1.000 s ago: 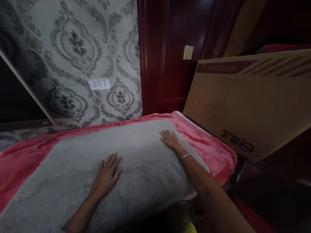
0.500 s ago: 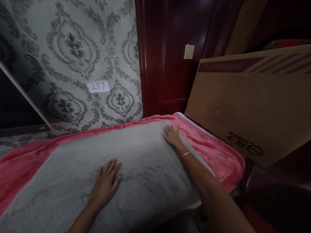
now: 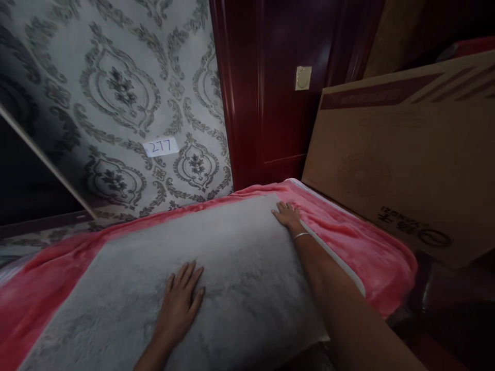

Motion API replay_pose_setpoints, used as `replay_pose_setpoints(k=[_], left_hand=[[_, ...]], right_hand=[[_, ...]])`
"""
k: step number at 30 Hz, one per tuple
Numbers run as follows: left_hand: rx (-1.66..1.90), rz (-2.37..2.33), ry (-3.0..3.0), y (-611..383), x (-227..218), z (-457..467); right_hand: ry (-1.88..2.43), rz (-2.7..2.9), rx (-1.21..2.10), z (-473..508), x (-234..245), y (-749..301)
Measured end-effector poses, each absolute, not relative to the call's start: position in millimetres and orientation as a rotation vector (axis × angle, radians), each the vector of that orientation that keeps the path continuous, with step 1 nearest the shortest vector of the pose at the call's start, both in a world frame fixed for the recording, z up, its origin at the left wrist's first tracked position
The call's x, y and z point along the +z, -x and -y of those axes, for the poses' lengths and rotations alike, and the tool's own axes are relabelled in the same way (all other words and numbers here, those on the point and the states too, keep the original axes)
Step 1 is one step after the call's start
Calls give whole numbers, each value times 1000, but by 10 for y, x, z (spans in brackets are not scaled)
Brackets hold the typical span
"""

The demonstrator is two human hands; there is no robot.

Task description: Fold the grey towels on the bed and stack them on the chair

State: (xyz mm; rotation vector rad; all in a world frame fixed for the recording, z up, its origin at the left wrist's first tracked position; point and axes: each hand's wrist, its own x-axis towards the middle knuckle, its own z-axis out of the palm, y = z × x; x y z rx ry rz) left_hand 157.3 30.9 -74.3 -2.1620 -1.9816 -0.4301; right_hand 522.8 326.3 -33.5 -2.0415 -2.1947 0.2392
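Note:
A large grey marbled sheet (image 3: pixel 240 247) is spread over a pink plush blanket (image 3: pixel 371 257). My left hand (image 3: pixel 180 299) lies flat on the sheet's middle, fingers stretched out and slightly apart. Farther off, my right hand (image 3: pixel 286 214) rests open at the sheet's far right corner, its fingers spread and its edge by the pink blanket. A thin pale bracelet (image 3: pixel 301 235) circles my right wrist. Neither hand grips anything. The near edge of the sheet hangs down, and my right forearm covers part of its right side.
A big cardboard box (image 3: pixel 356 134) leans at the right beside the blanket. Behind stand a dark red door panel (image 3: pixel 270 113) and patterned wallpaper (image 3: pixel 174 113) with a paper label (image 3: pixel 161 147) reading 277. A dark panel with a pale edge strip (image 3: pixel 50 165) is at left.
The view has shifted slightly, so most of the scene sits farther right. Both hands stay flat on the sheet, with hardly any movement against it.

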Motion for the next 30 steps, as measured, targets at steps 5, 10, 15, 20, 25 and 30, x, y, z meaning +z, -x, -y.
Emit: replay_pose_setpoints(k=[5, 10, 15, 20, 25, 30], left_hand=[[-403, 2011, 2168, -1621, -659, -313], [-333, 2025, 2158, -1670, -590, -349], [-256, 2034, 2151, -1719, -531, -368], [-196, 2062, 2154, -1771, -462, -365], [-162, 2081, 2154, -1806, -417, -361], [-176, 2064, 2157, -1815, -411, -362]], right_hand=[[2034, 2214, 245, -3028, -210, -5113], [1881, 2350, 257, -2433, -440, -5083], [1908, 2346, 191, -2003, -575, -5580], [2213, 2118, 162, -1847, -406, -6198], [2107, 2063, -25, -1354, -530, -6129], [1790, 2249, -82, -858, -841, -5995]])
